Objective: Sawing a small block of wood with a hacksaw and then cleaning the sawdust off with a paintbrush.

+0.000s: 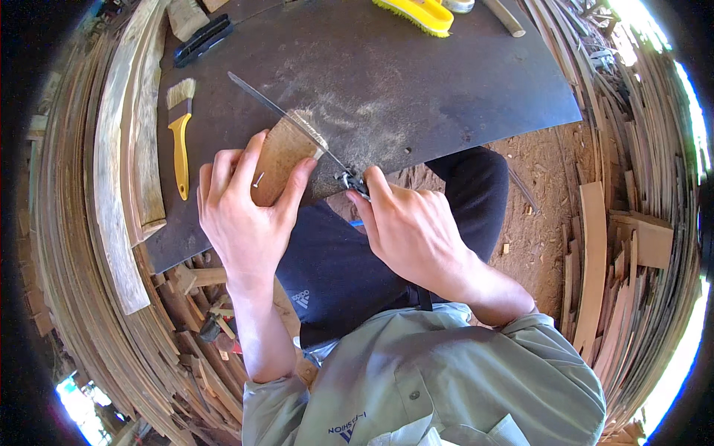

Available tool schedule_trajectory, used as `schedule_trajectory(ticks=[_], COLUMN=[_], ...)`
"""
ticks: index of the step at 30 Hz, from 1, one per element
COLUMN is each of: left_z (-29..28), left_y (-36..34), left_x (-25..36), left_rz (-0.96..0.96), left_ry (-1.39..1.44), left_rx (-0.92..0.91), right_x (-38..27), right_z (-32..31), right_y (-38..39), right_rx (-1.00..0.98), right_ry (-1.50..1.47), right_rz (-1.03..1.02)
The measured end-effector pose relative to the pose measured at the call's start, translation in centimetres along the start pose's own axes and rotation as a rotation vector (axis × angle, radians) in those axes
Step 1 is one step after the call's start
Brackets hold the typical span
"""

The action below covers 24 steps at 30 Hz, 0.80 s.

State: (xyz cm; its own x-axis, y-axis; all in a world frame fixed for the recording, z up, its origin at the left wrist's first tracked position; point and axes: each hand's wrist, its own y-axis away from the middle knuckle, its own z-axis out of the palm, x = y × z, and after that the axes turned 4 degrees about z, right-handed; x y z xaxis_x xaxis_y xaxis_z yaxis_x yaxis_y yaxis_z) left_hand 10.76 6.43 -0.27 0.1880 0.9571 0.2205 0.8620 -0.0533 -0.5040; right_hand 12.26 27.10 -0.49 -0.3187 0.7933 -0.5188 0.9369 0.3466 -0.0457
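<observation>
On the edge of the dark metal sheet (416, 82), I press a small flat piece of wood (280, 157) down with my left hand (245, 215). My fingers wrap over its sides and hold it tight. My right hand (413, 227) is closed around the handle of a thin saw (286, 115). Its long blade lies across the top end of the wood and touches it. Sawdust is spread on the sheet near the blade. A paint brush with a yellow handle (180, 137) lies to the left, well apart from my hands. A yellow scrub brush (416, 13) sits at the far side.
</observation>
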Motion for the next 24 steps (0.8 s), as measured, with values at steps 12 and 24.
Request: schedule_trajectory(ticks=[12,24], left_z=[0.4,0.4], left_y=[0.2,0.7], left_x=[-0.1,-0.9], left_rz=[0.009,0.028], left_ry=[-0.031,-0.004], left_rx=[0.077,0.047], right_x=[-0.6,5.4], right_z=[0.5,-2.2], right_y=[-0.2,10.6], right_rx=[0.033,-0.102], right_ry=[0.104,-0.201], right_rz=[0.022,0.246])
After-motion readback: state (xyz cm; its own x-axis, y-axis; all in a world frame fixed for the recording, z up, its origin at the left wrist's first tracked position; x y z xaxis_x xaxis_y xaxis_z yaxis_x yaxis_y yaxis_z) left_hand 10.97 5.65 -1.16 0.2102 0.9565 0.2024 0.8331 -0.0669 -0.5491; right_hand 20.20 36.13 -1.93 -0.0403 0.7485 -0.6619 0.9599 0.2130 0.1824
